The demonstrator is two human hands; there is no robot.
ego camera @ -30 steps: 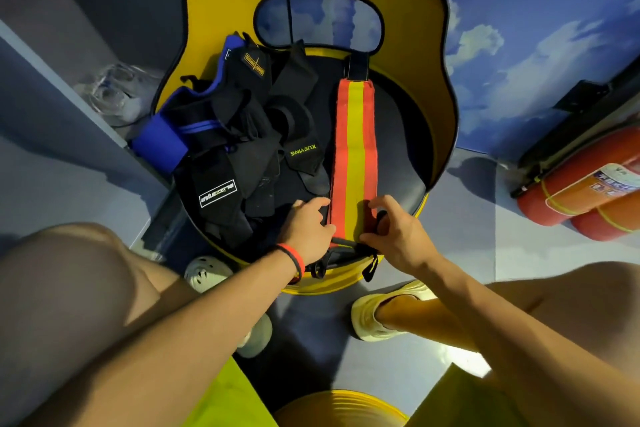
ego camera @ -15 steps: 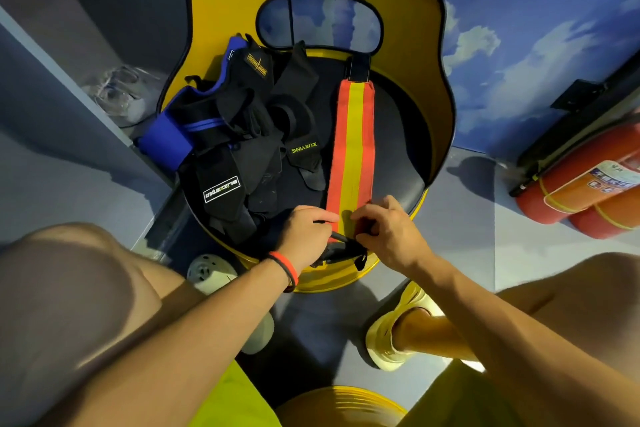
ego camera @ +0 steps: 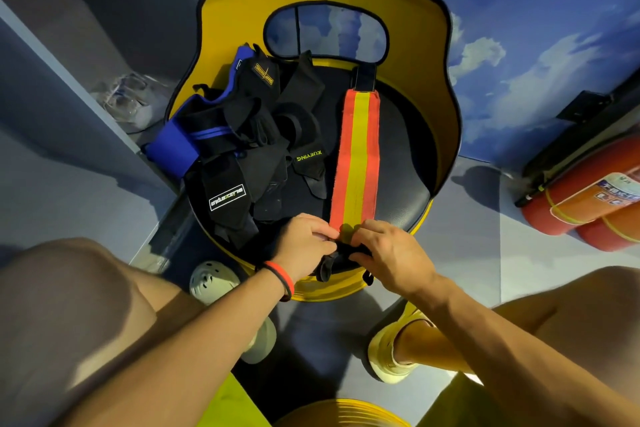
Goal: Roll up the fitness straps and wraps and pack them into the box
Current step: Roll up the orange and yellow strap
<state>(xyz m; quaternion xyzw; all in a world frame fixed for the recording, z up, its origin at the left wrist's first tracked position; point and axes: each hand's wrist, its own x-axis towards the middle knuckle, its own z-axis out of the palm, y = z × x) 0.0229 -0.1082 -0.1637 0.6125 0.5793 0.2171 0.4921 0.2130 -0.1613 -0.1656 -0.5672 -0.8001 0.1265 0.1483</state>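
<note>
Several clear glass pieces (ego camera: 121,100) at far left on a grey shelf. Next, on the black seat of a yellow chair (ego camera: 408,28), a blue wrap (ego camera: 173,146) hanging over the seat's left edge and touching a heap of black straps and wraps (ego camera: 249,135), among them a white-labelled wrap (ego camera: 227,196) and a XUEYING strap (ego camera: 310,158). Left hand (ego camera: 304,246), red-and-black wristband (ego camera: 280,279) behind it, fingers curled, pinching the near end of the red-and-yellow striped wrap (ego camera: 356,156). Stretched flat along the seat from near edge toward backrest, just right of the heap, black tab at the far end. Right hand (ego camera: 384,253) with fingers curled too, pinching the same near end and its black loop, close beside the left. Two red fire extinguishers (ego camera: 581,204) lying on the floor at far right.
</note>
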